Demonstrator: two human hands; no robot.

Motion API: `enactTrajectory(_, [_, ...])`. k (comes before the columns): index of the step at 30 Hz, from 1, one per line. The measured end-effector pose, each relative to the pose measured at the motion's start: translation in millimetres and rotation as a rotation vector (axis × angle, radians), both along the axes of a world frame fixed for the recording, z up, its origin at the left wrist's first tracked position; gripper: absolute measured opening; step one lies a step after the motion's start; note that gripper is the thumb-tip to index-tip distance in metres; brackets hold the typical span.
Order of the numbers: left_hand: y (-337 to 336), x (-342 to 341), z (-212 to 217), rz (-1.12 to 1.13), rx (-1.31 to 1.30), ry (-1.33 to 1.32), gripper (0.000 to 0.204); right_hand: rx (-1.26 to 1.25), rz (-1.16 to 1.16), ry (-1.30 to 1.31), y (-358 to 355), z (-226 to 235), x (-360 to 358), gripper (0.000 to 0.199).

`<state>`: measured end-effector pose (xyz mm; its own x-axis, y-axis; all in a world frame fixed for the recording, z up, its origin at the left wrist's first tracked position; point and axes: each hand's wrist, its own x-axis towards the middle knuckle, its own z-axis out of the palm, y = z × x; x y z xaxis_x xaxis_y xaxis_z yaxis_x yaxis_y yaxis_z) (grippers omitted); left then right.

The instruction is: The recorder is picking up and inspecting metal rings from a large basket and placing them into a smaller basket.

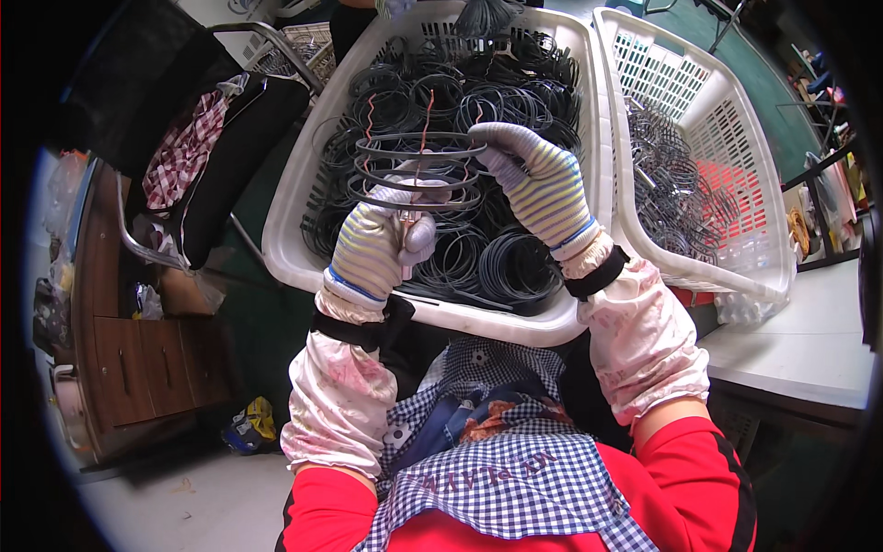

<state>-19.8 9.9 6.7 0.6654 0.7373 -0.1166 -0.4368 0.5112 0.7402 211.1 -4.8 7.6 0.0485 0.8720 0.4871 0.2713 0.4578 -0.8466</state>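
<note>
Both of my hands wear striped knit gloves and are raised over a large white plastic basket [283, 244]. Between them a loose coil of dark wire [418, 207] spreads into a few stacked loops. My left hand [377, 230] is closed on the near left side of the loops, its thumb against a small shiny metal piece [407, 221] whose kind I cannot make out. The fingers of my right hand [533, 175] curl down and pinch the upper loop at its right side. Thin orange-red strands [429, 112] stand up behind and within the loops.
Many dark wire coils [517, 269] fill the basket under my hands. To the right stands a second white basket [635, 55] with thinner, shinier wire rings [676, 184]. A black chair [258, 120] with a checked cloth is at left, above a brown drawer cabinet [138, 368]. Another person's gloved hand [395, 7] shows at the far edge.
</note>
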Motion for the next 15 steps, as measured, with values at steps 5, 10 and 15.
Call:
enactTrajectory(5, [-3,1,5,0.057,0.01,-0.024,0.043,0.025,0.036,0.019,3,-7,-3,0.026])
enactTrajectory(10, [2,-1,14,0.253,0.144,0.268,0.038,0.015,-0.064,0.015,11,-15,-4,0.02])
enactTrajectory(15, [5,-13,11,0.358,-0.026,0.231,0.03,-0.414,0.196,-1.057,15,-61,-24,0.022])
